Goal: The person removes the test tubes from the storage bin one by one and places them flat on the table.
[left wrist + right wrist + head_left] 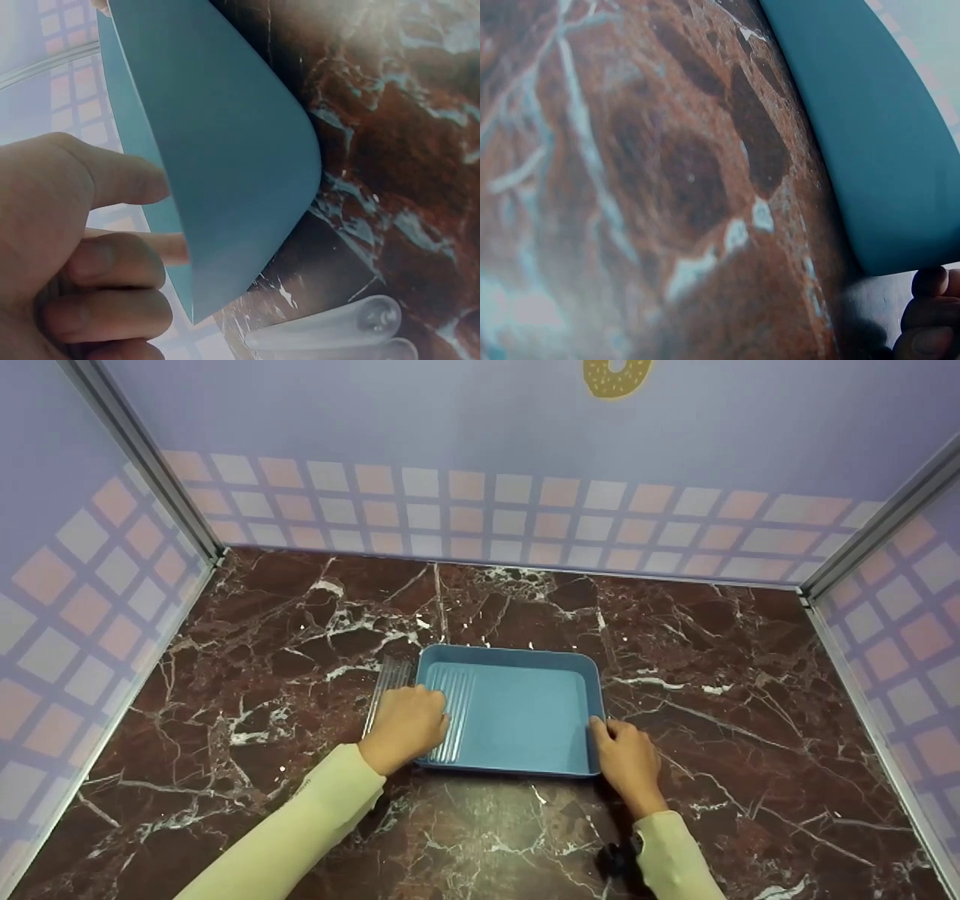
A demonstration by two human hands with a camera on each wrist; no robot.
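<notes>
Left hand [405,725] pinched tray [529,720] rim at nine o'clock, right hand [630,759] at four; level handling seemed best for the tubes [457,712] inside.

lilac walls [465,412] with pink-and-white checks [466,485], grey metal corner posts [139,450], white-veined reddish-brown marbled surface [720,660] below

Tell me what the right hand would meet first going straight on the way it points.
The tray, most likely: the right hand grips its right side, though exact depth is unclear.
</notes>
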